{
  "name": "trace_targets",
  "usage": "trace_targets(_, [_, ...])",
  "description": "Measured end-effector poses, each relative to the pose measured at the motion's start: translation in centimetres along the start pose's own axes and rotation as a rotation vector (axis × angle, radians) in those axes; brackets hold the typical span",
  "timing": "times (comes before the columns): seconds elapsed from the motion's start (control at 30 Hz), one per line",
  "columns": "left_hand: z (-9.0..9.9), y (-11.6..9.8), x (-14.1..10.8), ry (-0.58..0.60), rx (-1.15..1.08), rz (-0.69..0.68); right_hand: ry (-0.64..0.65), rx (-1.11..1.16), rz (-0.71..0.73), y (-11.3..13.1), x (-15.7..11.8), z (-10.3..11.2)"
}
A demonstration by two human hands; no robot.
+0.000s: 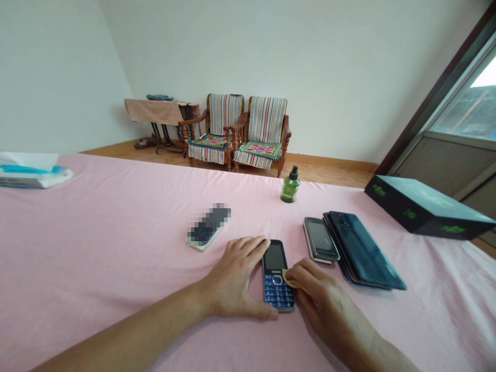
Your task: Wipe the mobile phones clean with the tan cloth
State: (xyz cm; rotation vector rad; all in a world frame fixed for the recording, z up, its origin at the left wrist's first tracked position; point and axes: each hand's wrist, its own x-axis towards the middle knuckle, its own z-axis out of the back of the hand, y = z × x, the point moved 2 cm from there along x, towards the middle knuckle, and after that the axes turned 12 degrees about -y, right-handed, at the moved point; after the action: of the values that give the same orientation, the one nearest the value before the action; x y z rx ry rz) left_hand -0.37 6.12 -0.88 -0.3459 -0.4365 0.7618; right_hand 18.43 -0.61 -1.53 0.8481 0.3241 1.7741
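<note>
A blue keypad phone [278,296] lies face up on the pink cloth [116,217]. Around its left side is my left hand [236,279], fingers at the top left edge and thumb by the bottom edge, steadying it. My right hand [320,292] pinches a small yellowish cloth [291,279] against the phone's right side, near the keypad. To the right lie a smaller stack of phones [321,238] and larger dark phones [364,250]. A phone with a pixelated screen [209,226] rests to the left.
A green spray bottle [290,186] stands near the far edge. At the right sits a black box [426,206], and at the far left a tissue pack [34,173]. Two wooden chairs [259,134] and a small covered table [155,111] stand beyond the bed-like surface.
</note>
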Motion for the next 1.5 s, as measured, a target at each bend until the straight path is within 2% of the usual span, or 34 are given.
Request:
trace_targets(0.2, [0.0,0.0,0.0,-0.003,-0.009,0.006,0.085,0.153,-0.023,0.6,0.5,0.9])
trace_targets(0.33, [-0.1,0.1,0.0,0.005,0.006,0.008,0.118,0.160,-0.095,0.5,0.5,1.0])
trace_targets(0.5, [-0.1,0.0,0.0,0.016,0.027,0.005,0.086,0.143,-0.148,0.3,0.2,0.6])
trace_targets(0.77, [-0.1,0.1,0.0,-0.005,0.008,-0.011,0.000,0.123,-0.088,0.2,0.0,-0.2])
trace_targets(1.07, [0.0,-0.1,0.1,0.016,0.014,0.014,0.121,0.029,-0.019,1.0,0.1,0.4])
trace_targets(1.5, [0.1,-0.1,0.1,-0.026,-0.002,-0.027,0.099,-0.122,0.010,0.9,0.5,0.4])
